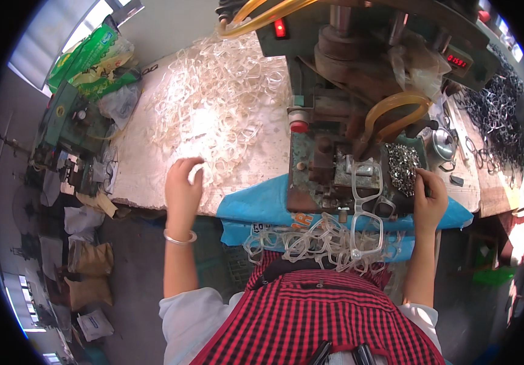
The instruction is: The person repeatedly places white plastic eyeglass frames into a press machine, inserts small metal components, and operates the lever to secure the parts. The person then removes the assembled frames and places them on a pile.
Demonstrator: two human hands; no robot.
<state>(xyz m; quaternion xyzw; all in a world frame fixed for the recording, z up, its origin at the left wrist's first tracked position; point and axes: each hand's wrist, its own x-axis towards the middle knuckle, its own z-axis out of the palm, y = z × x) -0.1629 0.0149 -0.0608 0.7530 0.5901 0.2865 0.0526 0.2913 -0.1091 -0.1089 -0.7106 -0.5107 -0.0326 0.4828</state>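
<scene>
A clear eyeglass frame (364, 205) is at the front of a green press-like machine (310, 193), one rim over a metal block (344, 175) and the other reaching toward the wearer's lap. I see neither hand touching it; it lies between them, near the right hand (430, 198) and well apart from the left hand (183, 188).

The right hand is at the near edge of a bed of small shiny metal pieces (403, 167), thumb and fingers drawn narrow; I cannot tell whether a piece is pinched there. The left hand is curled at the near edge of a large pile of clear frames (225, 85), thumb a little apart from the fingers. Glare washes out that area, so I cannot tell whether it grips one.

I judge the step in hand to be gathering at both sides, a metal piece on the right and a frame on the left. The next move seems to call for a fine, sure pinch of one piece without scattering the others.

Below the machine, a smaller heap of clear frames (310, 243) rests on a blue sheet (250, 201) against a red-and-black checked apron (310, 316). The pale worktop (137, 152) carries the large pile; dark frames (499, 109) are heaped far right.
</scene>
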